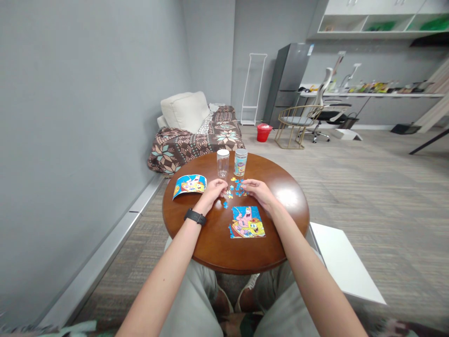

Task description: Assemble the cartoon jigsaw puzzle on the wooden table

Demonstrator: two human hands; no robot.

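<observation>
Loose jigsaw puzzle pieces [230,193], blue and yellow, lie in a small scatter between my hands. My left hand [213,192], with a black watch on its wrist, is at the left of them with fingers curled together; what they hold, if anything, is hidden. On the right, the fingers of my right hand [258,190] come together at a blue puzzle piece [242,182] among the others. Nearer to me lies a mostly joined cartoon puzzle [247,222] with an uneven left edge. A curved picture sheet [190,184] with a similar cartoon rests at the left.
Behind the pieces stand a clear jar with a white lid [223,164] and a picture-labelled jar [240,163]. All this is on a round wooden table [206,243]. A white box-like surface [345,260] is at the right, a covered couch [213,133] beyond the table.
</observation>
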